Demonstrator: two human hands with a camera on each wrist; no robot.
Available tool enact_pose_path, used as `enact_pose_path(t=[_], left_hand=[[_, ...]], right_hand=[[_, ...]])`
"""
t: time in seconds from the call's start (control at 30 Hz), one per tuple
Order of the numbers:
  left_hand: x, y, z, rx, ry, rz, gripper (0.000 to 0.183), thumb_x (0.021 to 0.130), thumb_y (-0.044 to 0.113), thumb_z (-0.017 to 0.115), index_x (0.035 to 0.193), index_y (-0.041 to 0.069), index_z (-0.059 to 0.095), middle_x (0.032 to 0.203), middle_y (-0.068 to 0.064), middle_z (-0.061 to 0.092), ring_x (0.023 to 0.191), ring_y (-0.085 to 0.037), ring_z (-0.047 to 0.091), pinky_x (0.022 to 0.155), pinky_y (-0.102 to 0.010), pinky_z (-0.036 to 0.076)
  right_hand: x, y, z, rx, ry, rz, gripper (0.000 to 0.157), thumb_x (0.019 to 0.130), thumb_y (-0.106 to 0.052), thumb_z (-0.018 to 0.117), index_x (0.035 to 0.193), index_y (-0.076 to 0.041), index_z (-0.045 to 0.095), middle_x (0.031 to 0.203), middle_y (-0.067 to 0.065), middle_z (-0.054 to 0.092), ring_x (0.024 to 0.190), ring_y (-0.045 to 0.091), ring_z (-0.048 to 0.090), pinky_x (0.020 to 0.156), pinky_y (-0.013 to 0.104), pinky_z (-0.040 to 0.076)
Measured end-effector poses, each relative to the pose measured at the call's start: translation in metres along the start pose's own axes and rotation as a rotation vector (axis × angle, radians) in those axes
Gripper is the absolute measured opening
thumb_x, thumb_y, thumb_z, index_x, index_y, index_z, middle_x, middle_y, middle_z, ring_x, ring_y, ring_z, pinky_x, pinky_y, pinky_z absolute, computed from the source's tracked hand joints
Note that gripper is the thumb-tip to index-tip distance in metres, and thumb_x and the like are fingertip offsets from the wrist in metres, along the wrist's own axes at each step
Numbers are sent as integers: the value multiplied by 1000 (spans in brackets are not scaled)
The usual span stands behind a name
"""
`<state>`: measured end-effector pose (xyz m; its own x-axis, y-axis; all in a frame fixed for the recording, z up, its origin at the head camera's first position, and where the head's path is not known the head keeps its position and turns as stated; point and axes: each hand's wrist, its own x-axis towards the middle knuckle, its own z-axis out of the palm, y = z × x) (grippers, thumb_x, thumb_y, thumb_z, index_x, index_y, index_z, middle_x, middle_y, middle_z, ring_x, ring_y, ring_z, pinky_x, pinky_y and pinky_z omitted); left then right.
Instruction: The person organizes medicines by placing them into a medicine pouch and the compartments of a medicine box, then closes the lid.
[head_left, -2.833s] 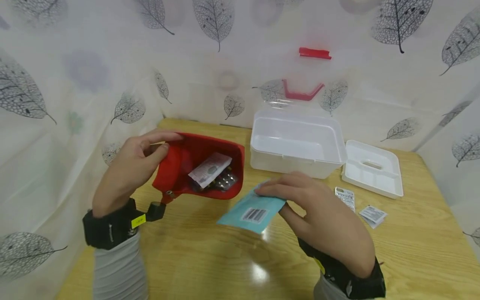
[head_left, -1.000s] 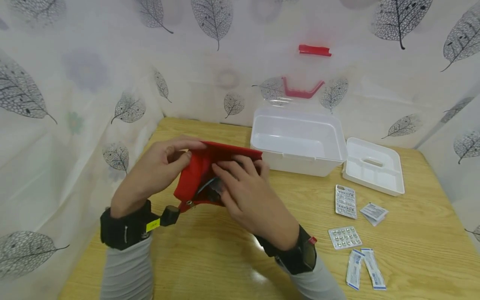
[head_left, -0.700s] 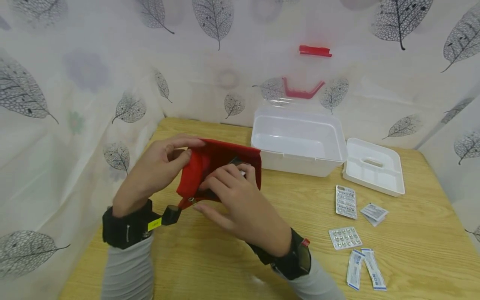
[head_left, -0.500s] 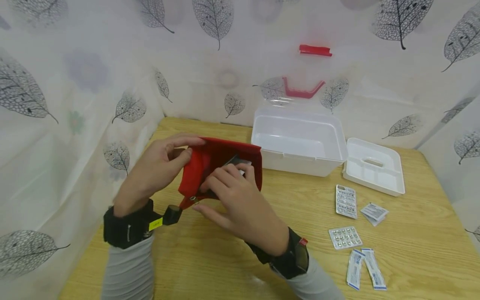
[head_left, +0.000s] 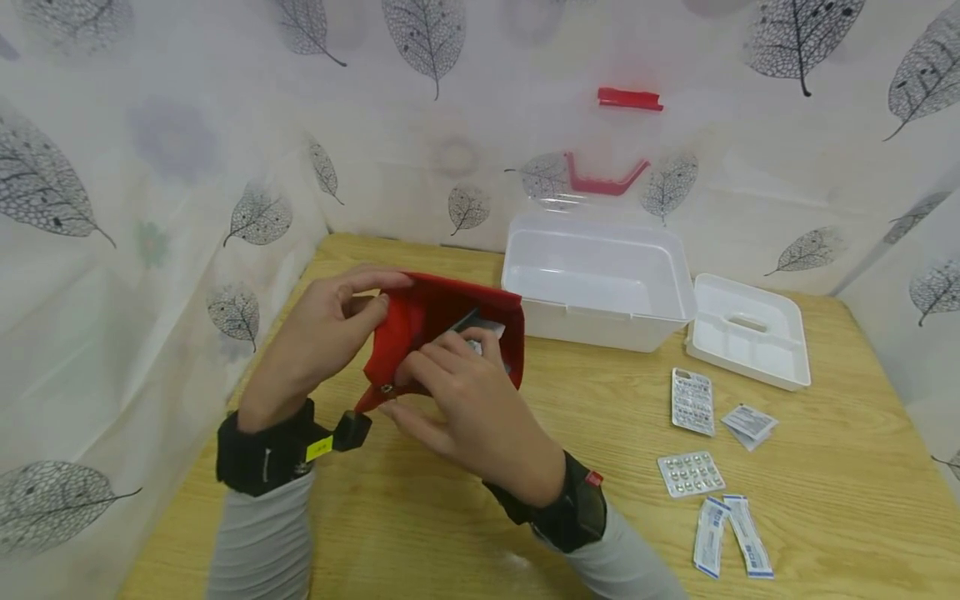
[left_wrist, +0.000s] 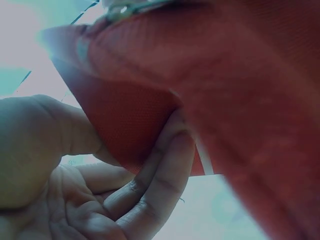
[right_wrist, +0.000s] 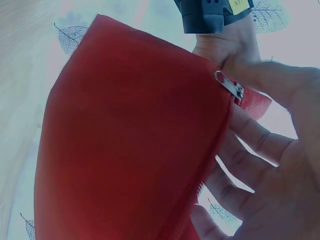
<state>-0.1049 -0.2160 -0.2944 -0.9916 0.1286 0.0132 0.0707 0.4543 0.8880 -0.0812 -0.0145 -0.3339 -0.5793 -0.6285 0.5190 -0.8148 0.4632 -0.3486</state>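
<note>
Watching from remote. Left hand [head_left: 318, 342] pinches the mouth of the red pouch [head_left: 393, 333], thumb one side of the fabric, fingers on the other. Pouch is up over the surface [head_left: 600, 417], tilted with its opening toward the head view, in front of and left of the white box [head_left: 600, 327].

Right hand [head_left: 472, 400] has its fingers inside the pouch mouth, thumb outside by the near edge. Fingertips hidden; can't tell if they're holding anything. Right wrist view shows the outside of the pouch and the zip pull [right_wrist: 229, 85], not the contents.

Progress, my read: partway. Pouch is unzipped and spread. Lying out, right of the arms: upper blister card [head_left: 692, 402], lower blister card [head_left: 690, 475], overlapping square packets [head_left: 750, 425] and two slim sachets [head_left: 733, 537], tops touching. Groups sit apart, so I'd call that portion sorted.

Left over: at least a pale packet [head_left: 491, 327] in the pouch, plus a thin dark-edged thing [head_left: 467, 319] beside it that I can't identify. Pouch bottom is blocked by the hand, so no count. White tray [head_left: 780, 317] sits just right of the box.
</note>
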Motion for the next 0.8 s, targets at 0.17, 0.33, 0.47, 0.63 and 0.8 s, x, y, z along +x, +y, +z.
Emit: enact_pose_path(t=[0.17,0.33,0.47,0.63,0.8], left_hand=[[1,-1,2,-42,-1,-1,34,103,12,47,130,13,68,135,0,62,100,-21,72,76,-22,53],[5,-4,9,-71,-50,62,35,104,9,47,135,7,63,137,-7,59,110,-26,66,83,-25,55],[8,-6,15,-61,-112,114,36,106,12,49,139,6,59,142,-7,55,121,-27,57,99,-40,51],[6,-6,17,-96,-269,80,43,109,34,44,148,17,53,151,1,48,137,-22,45,111,-52,40],[3,-3,19,-106,-427,117,50,108,44,41,154,25,44,156,3,43,140,-21,43,112,-50,41]], right_hand=[[1,2,0,20,4,-1,13,92,-25,76,101,-18,74,93,-6,73,93,14,60,96,42,42],[1,6,-2,87,-2,-6,9,96,-19,68,103,-17,73,93,-7,72,90,11,60,90,34,44],[1,9,-1,154,-7,-6,8,100,-19,62,105,-14,67,94,-5,67,86,10,59,86,26,48],[1,9,-3,221,6,0,7,103,-13,56,109,-9,57,95,-2,64,81,8,56,77,16,49],[0,11,-5,233,-13,53,7,105,-13,52,109,-8,51,90,0,58,77,9,55,72,17,49]])
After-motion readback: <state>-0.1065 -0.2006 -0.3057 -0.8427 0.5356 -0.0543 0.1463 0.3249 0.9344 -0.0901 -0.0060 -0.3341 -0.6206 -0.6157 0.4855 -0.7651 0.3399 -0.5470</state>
